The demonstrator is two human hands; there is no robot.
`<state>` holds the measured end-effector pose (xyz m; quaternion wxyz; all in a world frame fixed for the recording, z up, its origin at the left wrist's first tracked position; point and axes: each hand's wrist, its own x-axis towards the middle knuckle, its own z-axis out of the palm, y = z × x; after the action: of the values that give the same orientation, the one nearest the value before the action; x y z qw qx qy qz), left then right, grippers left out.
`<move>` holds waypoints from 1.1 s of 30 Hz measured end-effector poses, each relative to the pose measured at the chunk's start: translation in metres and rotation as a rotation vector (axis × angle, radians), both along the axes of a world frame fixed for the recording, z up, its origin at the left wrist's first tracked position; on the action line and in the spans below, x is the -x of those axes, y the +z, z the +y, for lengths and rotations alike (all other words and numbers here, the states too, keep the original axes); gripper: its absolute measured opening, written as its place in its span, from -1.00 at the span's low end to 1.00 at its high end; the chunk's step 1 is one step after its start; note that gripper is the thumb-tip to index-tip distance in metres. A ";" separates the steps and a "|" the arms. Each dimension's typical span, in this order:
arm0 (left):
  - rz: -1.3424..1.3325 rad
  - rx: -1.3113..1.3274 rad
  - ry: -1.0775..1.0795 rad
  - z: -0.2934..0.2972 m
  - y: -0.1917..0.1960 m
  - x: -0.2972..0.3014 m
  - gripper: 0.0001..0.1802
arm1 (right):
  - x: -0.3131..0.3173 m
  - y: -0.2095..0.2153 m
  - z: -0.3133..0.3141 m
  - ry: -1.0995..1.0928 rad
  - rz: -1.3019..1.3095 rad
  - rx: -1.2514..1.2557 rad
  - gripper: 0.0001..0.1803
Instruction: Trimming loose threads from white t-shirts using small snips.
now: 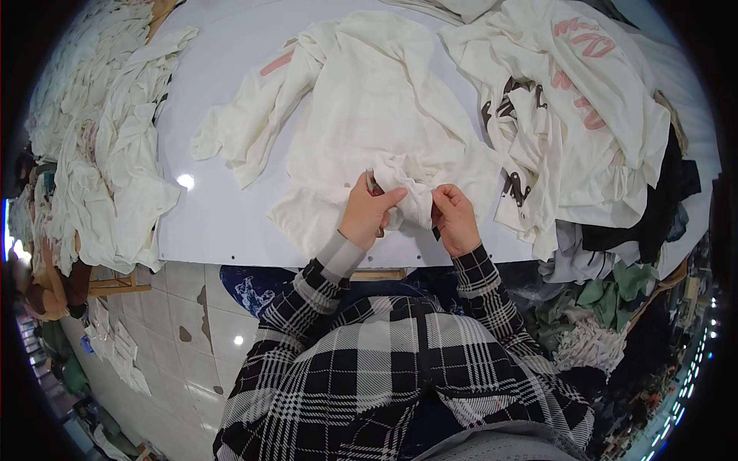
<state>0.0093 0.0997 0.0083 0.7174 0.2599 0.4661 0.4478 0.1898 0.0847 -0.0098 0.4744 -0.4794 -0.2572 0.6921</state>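
A white long-sleeved garment [361, 100] with a pink mark on one sleeve lies spread on the white table in front of me. Its gathered near end [411, 196] is bunched up between my two hands. My left hand [363, 215] is closed on the left side of this bunch. A small dark metallic tool [373, 183] sticks up between its thumb and fingers; its full shape is hidden. With fingertips pinched together, my right hand [457, 221] grips the right edge of the bunched cloth. A small dark piece [436, 233] shows just below those fingers.
To the right, white garments [607, 154] with pink lettering and dark patches are heaped on the table [223, 219], beside black cloth [661, 207]. A long pile of white garments [115, 154] lines the left. Another person's arm [50, 280] shows at far left. Green cloth [615, 296] lies lower right.
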 end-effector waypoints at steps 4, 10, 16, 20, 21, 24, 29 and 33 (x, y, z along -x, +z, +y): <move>-0.026 -0.027 0.091 0.001 -0.002 -0.002 -0.65 | 0.025 0.016 -0.008 -0.124 -0.423 -0.347 -0.78; 0.007 0.031 0.093 0.006 0.008 0.000 -0.75 | 0.031 0.029 -0.004 0.003 -0.717 -0.455 -0.86; -0.499 0.314 0.252 0.019 -0.005 0.030 -0.96 | 0.004 0.030 0.004 -0.487 -0.291 -0.290 -0.83; -0.548 0.429 0.423 0.026 -0.004 0.036 -0.96 | -0.019 -0.014 -0.037 -0.495 0.357 0.262 -0.85; -0.547 0.447 0.434 0.030 -0.001 0.031 -0.96 | -0.023 -0.024 -0.047 -0.323 0.443 0.323 -0.81; -0.586 0.471 0.479 0.030 -0.008 0.036 -0.95 | 0.012 -0.020 -0.042 -0.169 0.761 0.403 -0.71; -0.626 0.361 0.408 0.027 -0.018 0.044 -0.97 | 0.026 -0.016 -0.003 -0.131 0.869 0.301 -0.68; -0.546 0.433 0.438 0.023 -0.013 0.048 -0.96 | 0.021 -0.014 0.013 -0.111 0.964 0.177 -0.70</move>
<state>-0.0384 0.1228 -0.0049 0.7407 -0.1307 0.3862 0.5340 0.1688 0.0979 -0.0234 0.5330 -0.1560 0.0771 0.8280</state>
